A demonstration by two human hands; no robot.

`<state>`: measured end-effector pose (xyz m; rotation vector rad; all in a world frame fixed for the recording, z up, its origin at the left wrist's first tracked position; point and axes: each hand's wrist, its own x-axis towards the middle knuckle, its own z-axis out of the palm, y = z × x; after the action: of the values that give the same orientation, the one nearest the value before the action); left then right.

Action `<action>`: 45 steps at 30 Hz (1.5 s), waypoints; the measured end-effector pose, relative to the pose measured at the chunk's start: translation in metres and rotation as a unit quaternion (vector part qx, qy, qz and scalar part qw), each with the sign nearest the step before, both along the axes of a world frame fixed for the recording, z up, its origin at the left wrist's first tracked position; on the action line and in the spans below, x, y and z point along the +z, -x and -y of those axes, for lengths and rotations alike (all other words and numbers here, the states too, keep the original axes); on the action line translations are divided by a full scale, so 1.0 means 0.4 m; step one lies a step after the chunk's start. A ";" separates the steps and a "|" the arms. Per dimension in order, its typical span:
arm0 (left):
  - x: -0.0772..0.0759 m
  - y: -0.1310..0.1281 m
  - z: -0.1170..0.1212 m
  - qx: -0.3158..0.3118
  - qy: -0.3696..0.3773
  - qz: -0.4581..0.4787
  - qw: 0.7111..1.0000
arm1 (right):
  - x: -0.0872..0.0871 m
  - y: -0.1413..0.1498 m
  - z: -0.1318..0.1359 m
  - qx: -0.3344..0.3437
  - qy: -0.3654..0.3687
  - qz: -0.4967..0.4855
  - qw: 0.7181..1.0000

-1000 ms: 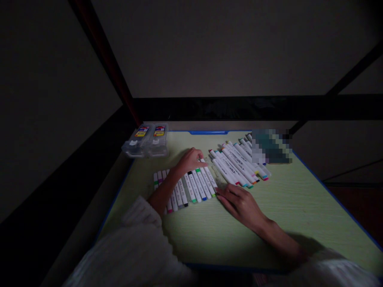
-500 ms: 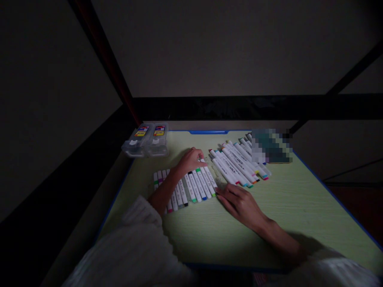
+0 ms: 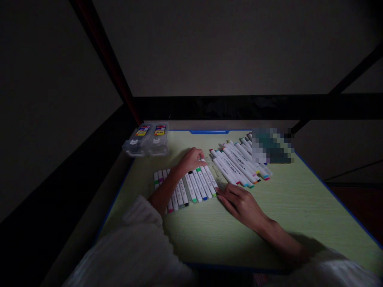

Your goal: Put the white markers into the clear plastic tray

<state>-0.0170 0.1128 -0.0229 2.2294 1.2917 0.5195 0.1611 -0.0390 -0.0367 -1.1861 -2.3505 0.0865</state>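
A neat row of white markers (image 3: 191, 187) with coloured caps lies side by side on a pale green table (image 3: 299, 207). My left hand (image 3: 191, 159) rests on the far ends of that row, fingers curled over the tips. My right hand (image 3: 239, 203) lies flat at the near right end of the row, fingertips touching the last marker's cap, fingers stretched out. A second, looser group of markers (image 3: 239, 161) lies fanned to the right of the row.
Two clear plastic cases (image 3: 148, 139) with coloured labels stand at the table's far left corner. A blurred dark green object (image 3: 272, 145) sits at the far right. A dark metal frame and a wall rise behind the blue-edged table.
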 end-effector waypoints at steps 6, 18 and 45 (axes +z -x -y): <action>-0.004 0.000 0.000 0.000 -0.001 0.000 1.000 | 0.003 0.001 0.001 0.003 0.020 0.002 1.000; -0.003 -0.001 0.002 -0.003 -0.001 -0.003 1.000 | 0.012 0.005 0.003 -0.008 0.043 0.015 0.999; -0.007 0.013 -0.013 -0.029 0.063 0.031 0.997 | -0.001 0.001 0.005 -0.005 0.016 0.017 1.000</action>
<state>-0.0222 0.1181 -0.0256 2.1239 1.1912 0.4676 0.1609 -0.0409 -0.0372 -1.2244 -2.3803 0.1023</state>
